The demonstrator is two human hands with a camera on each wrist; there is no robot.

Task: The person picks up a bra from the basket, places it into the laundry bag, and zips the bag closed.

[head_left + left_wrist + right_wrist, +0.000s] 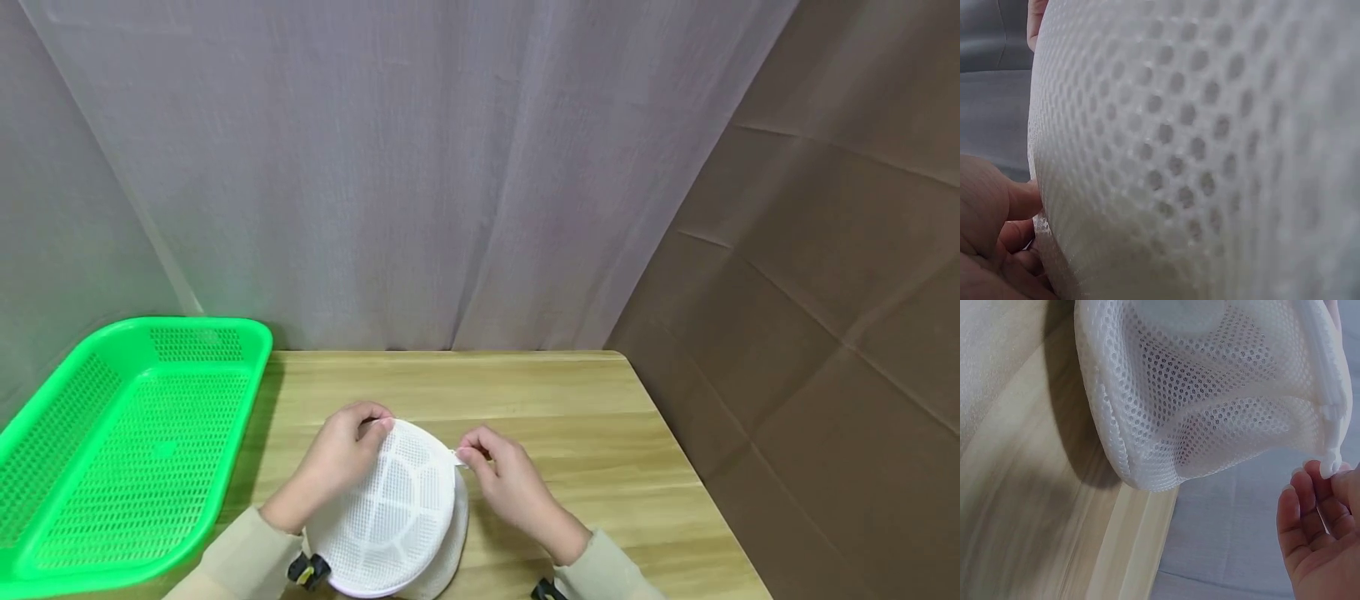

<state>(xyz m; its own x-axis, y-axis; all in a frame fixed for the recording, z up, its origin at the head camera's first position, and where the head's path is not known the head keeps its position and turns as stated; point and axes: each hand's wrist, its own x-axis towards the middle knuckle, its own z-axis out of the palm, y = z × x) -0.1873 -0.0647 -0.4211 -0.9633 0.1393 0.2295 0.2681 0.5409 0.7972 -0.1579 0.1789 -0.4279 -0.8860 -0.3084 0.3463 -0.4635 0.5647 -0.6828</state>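
A round white mesh laundry bag (397,500) stands tilted on the wooden table, its ribbed circular end facing up toward the head camera. At its far upper edge, my left hand (341,458) pinches the rim between thumb and fingers. The left wrist view shows that thumb (1025,199) against the bag's edge, with mesh filling most of the picture. On the bag's right side, my right hand (513,483) pinches a small white zipper pull (1332,464). In the right wrist view, the zipper seam (1330,381) runs up from the pull along the rim.
A large green plastic basket (251,400) with perforated walls sits on the left of the wooden table (585,408). Behind the table hangs a grey curtain (375,183). Brown sheeting (810,292) borders the right side.
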